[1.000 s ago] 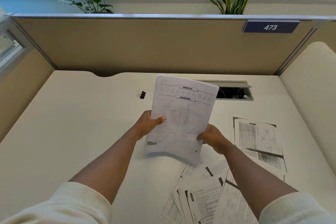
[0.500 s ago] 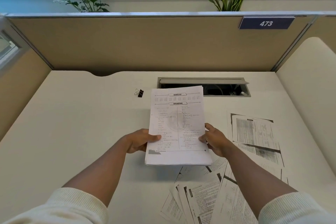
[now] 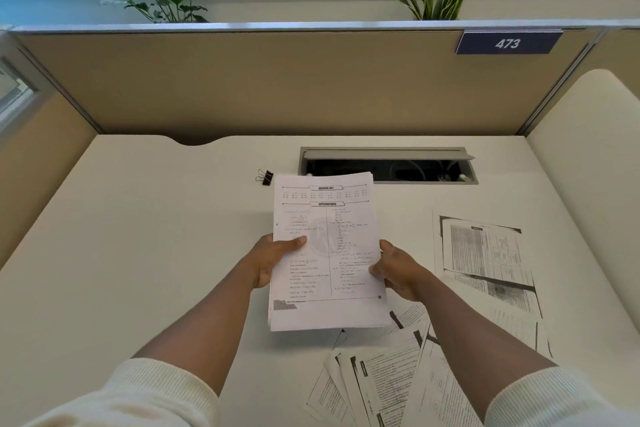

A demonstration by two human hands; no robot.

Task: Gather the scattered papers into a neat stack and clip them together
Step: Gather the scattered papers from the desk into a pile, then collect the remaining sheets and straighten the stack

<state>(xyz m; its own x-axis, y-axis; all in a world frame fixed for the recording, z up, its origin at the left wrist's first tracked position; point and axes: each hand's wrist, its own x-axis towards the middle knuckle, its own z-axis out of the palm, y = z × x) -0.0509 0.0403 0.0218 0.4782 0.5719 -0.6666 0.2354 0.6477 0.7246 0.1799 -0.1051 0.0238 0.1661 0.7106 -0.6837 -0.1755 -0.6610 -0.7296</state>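
Note:
A squared-up stack of printed papers (image 3: 325, 250) is held over the middle of the white desk (image 3: 138, 236), its top sheet headed "Answer key". My left hand (image 3: 273, 258) grips its left edge with the thumb on top. My right hand (image 3: 398, 269) grips its right edge. A black binder clip (image 3: 265, 177) lies on the desk just beyond the stack's far left corner, touching nothing. More loose sheets (image 3: 377, 381) are fanned out near the front edge, and other loose sheets (image 3: 485, 253) overlap at the right.
An open cable hatch (image 3: 388, 166) is cut into the desk behind the stack. Tan partition walls (image 3: 277, 87) close in the back and both sides, with a "473" plate (image 3: 507, 43) at the upper right. Two plants stand behind the partition.
The stack was tilted and raised; both hands have turned it square and brought it down and nearer to me. The clip and loose sheets have not moved.

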